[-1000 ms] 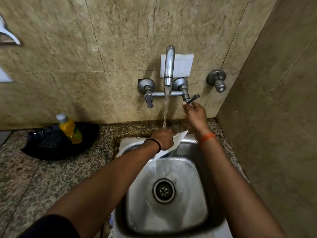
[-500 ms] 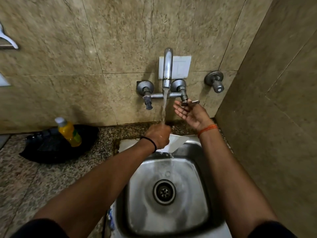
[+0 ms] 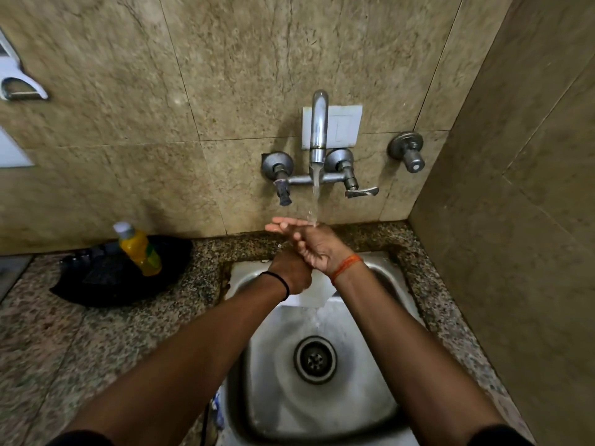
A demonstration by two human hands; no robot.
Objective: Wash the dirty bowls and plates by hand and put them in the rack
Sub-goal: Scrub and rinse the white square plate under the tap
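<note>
Your right hand [image 3: 314, 244] has come off the tap lever [image 3: 361, 192] it was touching a second ago and now lies under the running water, fingers [image 3: 283, 225] straight and spread, palm turned up and leftward, holding nothing. The stream from the spout [image 3: 318, 123] strikes it near the base of the fingers. Your left hand [image 3: 289, 273] has stayed low over the back rim of the sink [image 3: 396, 375], its grip curled round the edge of the white plate [image 3: 317, 292]; the fingers themselves are hidden beneath the hand. The plate sits tilted at the sink's back edge, partly covered by both wrists, with water running off its lower lip toward the drain [image 3: 315, 359]. The two hands now touch, right wrist against left knuckles, where half a second ago they were apart. On the speckled tabletop [image 3: 96, 342] to your left, the yellow bottle [image 3: 138, 249] stands on a black tray [image 3: 106, 278], unmoved.
</note>
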